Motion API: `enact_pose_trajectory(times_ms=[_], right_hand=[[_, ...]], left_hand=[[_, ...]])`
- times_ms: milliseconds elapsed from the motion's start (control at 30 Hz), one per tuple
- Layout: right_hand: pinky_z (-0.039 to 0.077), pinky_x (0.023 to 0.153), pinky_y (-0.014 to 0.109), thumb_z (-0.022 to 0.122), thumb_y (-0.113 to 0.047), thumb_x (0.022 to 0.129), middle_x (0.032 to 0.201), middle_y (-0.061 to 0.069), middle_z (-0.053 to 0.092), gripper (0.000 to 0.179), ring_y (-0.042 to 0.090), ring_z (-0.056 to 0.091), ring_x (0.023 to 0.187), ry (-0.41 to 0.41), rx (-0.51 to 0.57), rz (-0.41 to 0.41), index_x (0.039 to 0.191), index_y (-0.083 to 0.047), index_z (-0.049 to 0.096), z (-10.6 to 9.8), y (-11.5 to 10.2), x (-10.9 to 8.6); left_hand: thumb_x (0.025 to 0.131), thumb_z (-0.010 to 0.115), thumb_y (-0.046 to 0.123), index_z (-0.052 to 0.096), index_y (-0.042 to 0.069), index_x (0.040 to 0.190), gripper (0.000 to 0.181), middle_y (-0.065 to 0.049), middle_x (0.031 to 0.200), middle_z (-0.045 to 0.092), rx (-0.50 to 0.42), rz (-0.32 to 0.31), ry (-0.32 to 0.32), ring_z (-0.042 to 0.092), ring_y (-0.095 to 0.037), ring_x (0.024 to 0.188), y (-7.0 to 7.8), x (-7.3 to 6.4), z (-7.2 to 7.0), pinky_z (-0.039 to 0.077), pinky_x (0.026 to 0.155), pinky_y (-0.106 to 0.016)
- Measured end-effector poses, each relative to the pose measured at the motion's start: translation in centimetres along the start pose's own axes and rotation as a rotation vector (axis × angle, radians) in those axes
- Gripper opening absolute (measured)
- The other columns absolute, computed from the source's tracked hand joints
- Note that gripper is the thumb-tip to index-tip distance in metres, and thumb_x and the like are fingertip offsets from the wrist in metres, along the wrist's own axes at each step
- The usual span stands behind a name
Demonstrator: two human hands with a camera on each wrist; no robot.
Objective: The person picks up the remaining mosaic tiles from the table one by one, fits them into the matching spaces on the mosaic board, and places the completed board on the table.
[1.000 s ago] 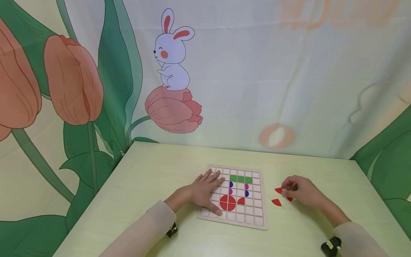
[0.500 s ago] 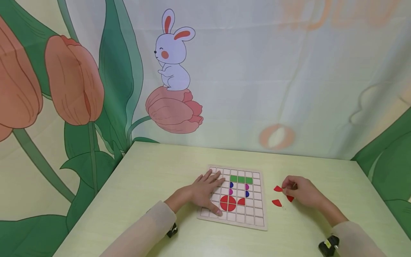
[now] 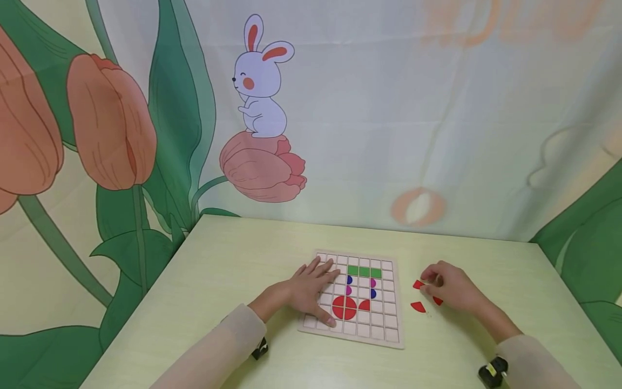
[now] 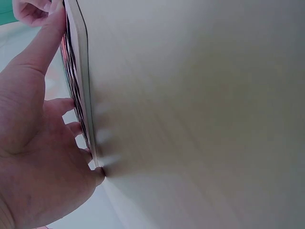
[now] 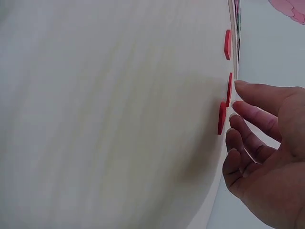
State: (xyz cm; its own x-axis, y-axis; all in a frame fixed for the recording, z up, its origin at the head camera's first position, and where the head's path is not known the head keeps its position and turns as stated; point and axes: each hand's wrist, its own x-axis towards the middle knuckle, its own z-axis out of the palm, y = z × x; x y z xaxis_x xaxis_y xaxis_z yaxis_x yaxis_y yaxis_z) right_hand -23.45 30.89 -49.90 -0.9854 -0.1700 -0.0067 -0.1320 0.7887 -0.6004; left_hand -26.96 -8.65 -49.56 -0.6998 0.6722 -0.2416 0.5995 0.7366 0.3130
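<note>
My left hand (image 3: 308, 292) lies with spread fingers on the left side of a gridded wooden board (image 3: 377, 332); in the left wrist view its thumb (image 4: 40, 45) reaches along the board's edge. On the board are green squares (image 3: 364, 272), blue and pink half-circles, and a red circle (image 3: 344, 308) made of quarter pieces, with another red quarter (image 3: 365, 306) beside it. Right of the board, the thumb and index fingertips of my right hand (image 3: 452, 286) are at a loose red quarter piece (image 3: 418, 284). The right wrist view shows those fingertips apart, close by the piece (image 5: 229, 89).
Two more red quarter pieces lie on the pale table (image 3: 243, 254): one nearer the front (image 3: 418, 307), one partly under the right hand (image 3: 438, 301). A printed cloth (image 3: 350, 108) with a rabbit and tulips hangs behind the table's far edge.
My right hand has shifted slightly left and away from me, its fingertips now over the far red piece, which has moved slightly left. The left hand stays put on the board.
</note>
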Motion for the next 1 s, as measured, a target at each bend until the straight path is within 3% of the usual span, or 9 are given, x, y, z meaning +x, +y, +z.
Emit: enact_pose_trajectory(times_ms=[400, 733, 1000], right_hand=[[0.053, 0.066, 0.029, 0.078, -0.005, 0.095, 0.102, 0.007, 0.062, 0.014, 0.024, 0.056, 0.09, -0.014, 0.019, -0.004, 0.106, -0.006, 0.069, 0.47, -0.2, 0.49], [0.052, 0.062, 0.027, 0.077, -0.001, 0.094, 0.095, 0.004, 0.062, 0.019, 0.022, 0.057, 0.084, -0.034, 0.058, -0.034, 0.105, -0.008, 0.063, 0.51, -0.28, 0.45], [0.049, 0.063, 0.027, 0.077, -0.002, 0.095, 0.088, 0.003, 0.059, 0.016, 0.021, 0.054, 0.083, -0.049, 0.051, -0.009, 0.1, -0.008, 0.063, 0.41, -0.24, 0.29]], left_hand=[[0.077, 0.078, 0.078, 0.017, 0.023, 0.172, 0.126, -0.004, 0.179, 0.0, 0.006, -0.002, -0.001, -0.007, -0.034, 0.164, -0.19, 0.06, 0.17, 0.005, 0.13, -0.059], [0.078, 0.079, 0.077, 0.016, 0.024, 0.172, 0.125, -0.004, 0.179, -0.001, 0.016, -0.008, -0.007, -0.008, -0.034, 0.164, -0.16, 0.1, 0.15, 0.004, 0.13, -0.059], [0.077, 0.078, 0.078, 0.017, 0.025, 0.172, 0.126, -0.004, 0.179, 0.0, 0.011, -0.008, -0.004, -0.007, -0.033, 0.164, -0.24, 0.06, 0.12, 0.004, 0.13, -0.058]])
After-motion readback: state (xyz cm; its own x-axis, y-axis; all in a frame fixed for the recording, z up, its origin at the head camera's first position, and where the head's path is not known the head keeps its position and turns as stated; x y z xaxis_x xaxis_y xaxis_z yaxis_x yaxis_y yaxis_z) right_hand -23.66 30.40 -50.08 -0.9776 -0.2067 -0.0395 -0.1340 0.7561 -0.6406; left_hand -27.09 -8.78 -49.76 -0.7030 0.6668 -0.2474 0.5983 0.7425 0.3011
